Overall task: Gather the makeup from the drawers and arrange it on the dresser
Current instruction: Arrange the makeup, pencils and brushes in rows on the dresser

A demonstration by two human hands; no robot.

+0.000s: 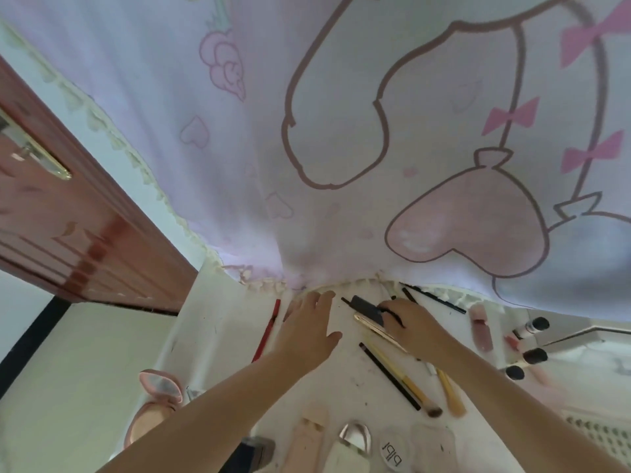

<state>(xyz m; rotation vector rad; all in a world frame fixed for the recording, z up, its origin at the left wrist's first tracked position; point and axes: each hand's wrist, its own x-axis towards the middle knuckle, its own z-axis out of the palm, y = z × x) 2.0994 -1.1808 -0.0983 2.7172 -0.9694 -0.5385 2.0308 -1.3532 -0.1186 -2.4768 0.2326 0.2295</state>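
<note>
Both forearms come in from the bottom edge, so that's what's closest. Left hand (pixel 309 324) lies flat on the white dresser top (pixel 218 322), fingers loosely spread, fingertips almost touching the tasselled hem of the big pastel cartoon-print curtain (pixel 307 97) hanging along the back edge. Just off its little-finger side lies a thin red pencil (pixel 267 331), near the dresser's left edge, with bare white surface beyond it.

Right hand (pixel 411 324) is closed over a flat dark grey tool with a gold handle (pixel 370 315), thumb and fingers curled around it; can't tell exactly how many fingers are gripping.

Makeup is all over the top. Below the right wrist: a long black pencil (pixel 389 376), a yellow-handled brush (pixel 406 382) beside it, and a chunky amber handle (pixel 452 394). Past the right knuckles, a black liner pencil (pixel 433 298) sits right under the curtain hem. Off to the right, a pink gloss tube (pixel 479 327) and some black-capped tubes (pixel 532 355) crowd that edge.

Open room is the strip between the two hands, plus the patch under the left palm.
</note>
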